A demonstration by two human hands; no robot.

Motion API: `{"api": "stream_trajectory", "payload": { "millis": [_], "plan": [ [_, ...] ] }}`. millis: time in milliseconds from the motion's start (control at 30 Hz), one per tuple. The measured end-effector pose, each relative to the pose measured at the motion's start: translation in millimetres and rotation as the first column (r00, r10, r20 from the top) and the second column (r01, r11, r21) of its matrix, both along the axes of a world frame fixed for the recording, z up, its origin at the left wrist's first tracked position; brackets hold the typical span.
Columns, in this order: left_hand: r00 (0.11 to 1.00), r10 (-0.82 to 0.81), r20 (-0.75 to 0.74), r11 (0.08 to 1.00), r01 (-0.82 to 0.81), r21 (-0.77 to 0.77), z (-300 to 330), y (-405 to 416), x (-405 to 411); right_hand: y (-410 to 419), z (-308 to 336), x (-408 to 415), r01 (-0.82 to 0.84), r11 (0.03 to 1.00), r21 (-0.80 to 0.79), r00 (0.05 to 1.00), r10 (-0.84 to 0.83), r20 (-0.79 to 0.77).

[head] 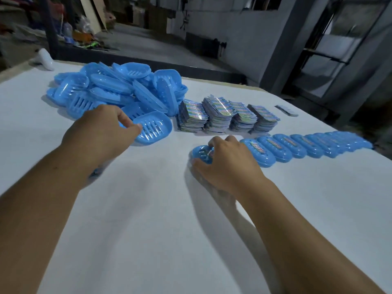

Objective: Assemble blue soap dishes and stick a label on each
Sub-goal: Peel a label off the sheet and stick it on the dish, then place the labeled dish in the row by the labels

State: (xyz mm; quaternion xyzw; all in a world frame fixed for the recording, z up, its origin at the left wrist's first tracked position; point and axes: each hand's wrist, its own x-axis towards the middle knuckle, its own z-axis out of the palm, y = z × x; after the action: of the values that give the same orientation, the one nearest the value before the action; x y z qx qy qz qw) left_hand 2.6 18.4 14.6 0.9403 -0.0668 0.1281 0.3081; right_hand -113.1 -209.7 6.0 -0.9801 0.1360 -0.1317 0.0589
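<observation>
My left hand (101, 132) grips the near rim of a blue slotted soap dish part (156, 128) at the front of a loose heap of blue dish parts (118, 88). My right hand (229, 162) lies over an assembled blue soap dish (201, 152) on the table; a coloured label shows on it by my fingers. To the right of that dish, a row of labelled dishes (301, 145) overlaps in a line towards the right edge. Several stacks of colourful labels (227, 116) stand behind my right hand.
The white table (148, 209) runs to an edge at the far side and the right. A white bottle-like object (45, 59) lies at the far left corner. A small flat pack of labels (286, 110) sits at the far right. Grey walls and shelving stand beyond.
</observation>
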Motion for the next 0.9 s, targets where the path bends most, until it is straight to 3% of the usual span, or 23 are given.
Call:
{"api": "stream_trajectory", "payload": {
  "millis": [633,767,900],
  "plan": [
    [0.999,-0.014,-0.051,1.0,0.014,0.005,0,2,-3,-71,7,-6,0.26,0.963,0.074,0.966,-0.26,-0.004],
    [0.998,-0.005,-0.067,1.0,0.006,0.006,0,3,-5,-56,14,3,0.2,0.979,0.047,0.978,-0.202,0.055],
    [0.995,0.005,-0.099,1.0,-0.005,0.006,1,5,-6,-25,24,27,-0.011,0.997,0.077,0.992,0.001,0.122]
  ]
}}
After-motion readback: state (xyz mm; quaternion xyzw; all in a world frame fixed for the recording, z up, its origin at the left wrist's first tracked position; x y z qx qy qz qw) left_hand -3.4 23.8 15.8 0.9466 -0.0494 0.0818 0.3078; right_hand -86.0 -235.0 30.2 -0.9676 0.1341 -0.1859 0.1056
